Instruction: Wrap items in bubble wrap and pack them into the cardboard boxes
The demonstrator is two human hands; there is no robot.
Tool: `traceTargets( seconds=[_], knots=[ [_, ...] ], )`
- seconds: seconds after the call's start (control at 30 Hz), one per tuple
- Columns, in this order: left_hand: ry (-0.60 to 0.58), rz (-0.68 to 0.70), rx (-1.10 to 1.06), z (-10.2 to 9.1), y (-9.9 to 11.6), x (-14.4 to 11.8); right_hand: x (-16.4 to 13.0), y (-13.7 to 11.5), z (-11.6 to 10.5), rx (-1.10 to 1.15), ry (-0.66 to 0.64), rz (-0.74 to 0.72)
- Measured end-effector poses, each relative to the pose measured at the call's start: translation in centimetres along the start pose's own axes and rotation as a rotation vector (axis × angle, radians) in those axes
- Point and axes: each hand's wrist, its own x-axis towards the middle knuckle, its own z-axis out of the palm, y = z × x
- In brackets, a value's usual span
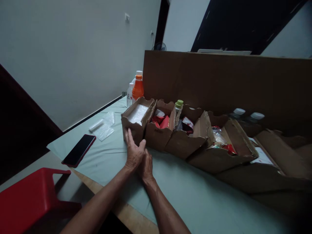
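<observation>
a: left hand (133, 150) is flat and open, fingertips touching the front of the end box (136, 120), gripping nothing.
b: and the right hand (146, 165)?
a: tucked against the left one, empty as far as i can see, resting on the cloth (195, 195).
b: that box?
a: leftmost in a slanted row, probably tilted so the contents show. phone (79, 150) lies well apart.

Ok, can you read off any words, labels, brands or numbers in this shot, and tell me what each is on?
No text can be read here.
Orange bottle: no readable label.
White bottle beside it: label print too small and blurred.
Red packets in the second cardboard box: markings blurred.
Dark packet in the third box: white patch, print unreadable.
Phone: screen dark, blank.
White sheet far right: print too faint.
</observation>
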Motion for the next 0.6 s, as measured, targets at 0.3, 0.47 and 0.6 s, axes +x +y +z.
traceTargets(
  seconds=[0.3, 0.47, 0.6],
  knots=[
    [-0.224, -0.19, -0.005, -1.9, -3.6, -5.0, 0.0, 0.3, -0.5, -0.009, -0.03, -0.049],
    [-0.233, -0.087, 0.075, -4.6, -4.4, -8.3, -1.2, -0.7, -1.0, -0.054, -0.095, -0.118],
    [-0.256, -0.023, 0.124, -5.7, -4.7, -8.7, -4.2, -1.2, -1.3, -0.119, -0.151, -0.141]
  ],
)
